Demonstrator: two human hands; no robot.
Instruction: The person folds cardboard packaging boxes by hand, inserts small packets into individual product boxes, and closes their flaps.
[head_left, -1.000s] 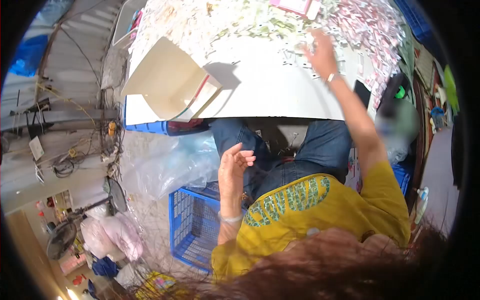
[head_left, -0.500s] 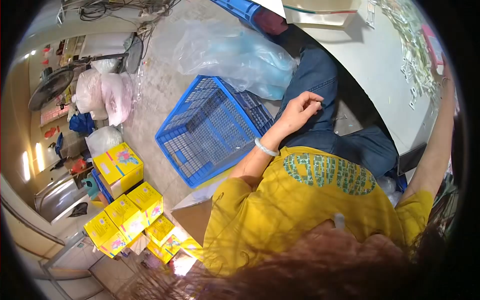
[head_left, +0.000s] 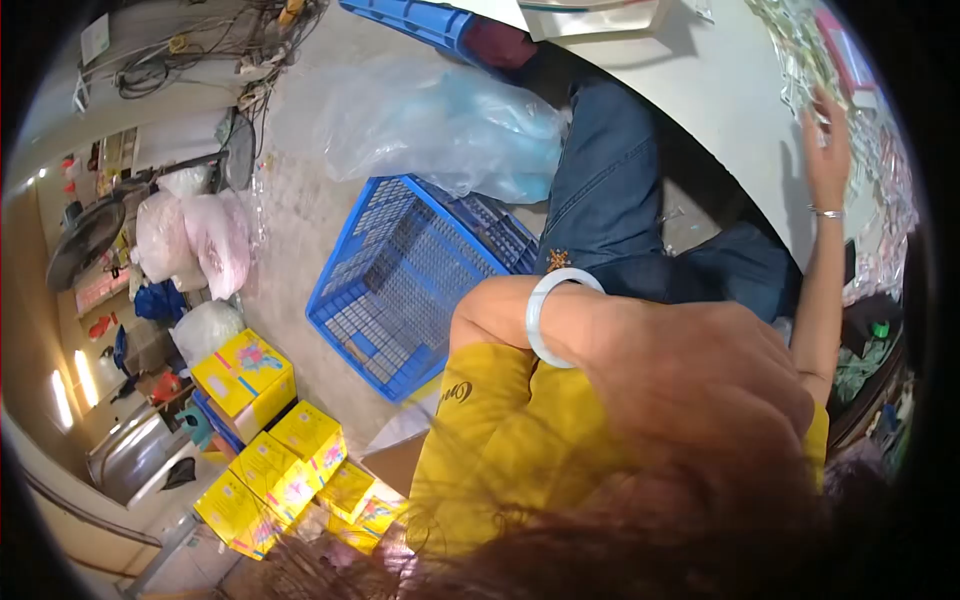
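Note:
My left hand (head_left: 700, 370) is raised close to the camera, in front of my yellow shirt (head_left: 480, 420). A pale bangle (head_left: 545, 318) circles that wrist. The fingers are turned away and lost in shadow and hair, so what they hold, if anything, does not show. On the right, my right hand (head_left: 828, 150) reaches over the white table (head_left: 740, 110), a thin silver bracelet (head_left: 826, 211) on its wrist. Its fingers are stretched out and apart at the edge of a pile of small white and green pieces (head_left: 795, 60), too small to name.
A blue plastic crate (head_left: 400, 290) stands on the floor beside my legs, with a clear plastic bag (head_left: 440, 130) behind it. Yellow boxes (head_left: 245, 375) are stacked at lower left. A pale tray (head_left: 595, 22) sits at the table's far edge. A fan (head_left: 85, 240) and stuffed bags (head_left: 215, 235) stand farther left.
My left hand has come up from above my lap to near my face. My right hand has moved into fuller view over the pile. The whole view has shifted slightly.

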